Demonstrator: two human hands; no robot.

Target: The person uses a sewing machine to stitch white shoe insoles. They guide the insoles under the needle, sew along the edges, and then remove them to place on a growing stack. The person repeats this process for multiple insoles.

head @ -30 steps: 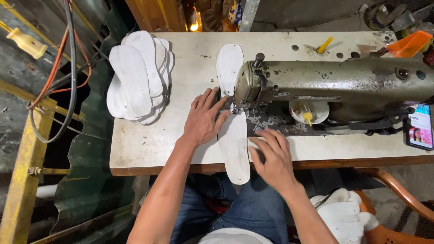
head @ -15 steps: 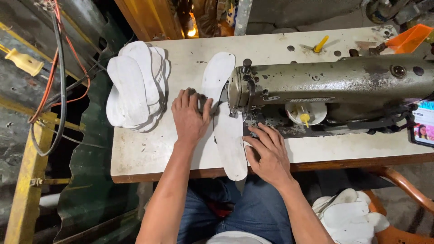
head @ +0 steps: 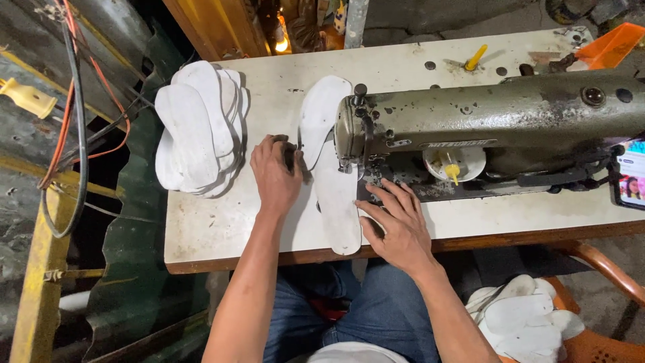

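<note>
The right hand (head: 398, 225) lies flat with fingers spread, its grip released, pressing the near white insole (head: 338, 202) on the tabletop (head: 222, 222). The left hand (head: 275, 176) curls its grip around a small dark object, touching a second insole (head: 321, 117) beyond. Both insoles sit under the sewing machine (head: 497, 121) head. A stack of insoles (head: 198, 128) rests farther left.
</note>
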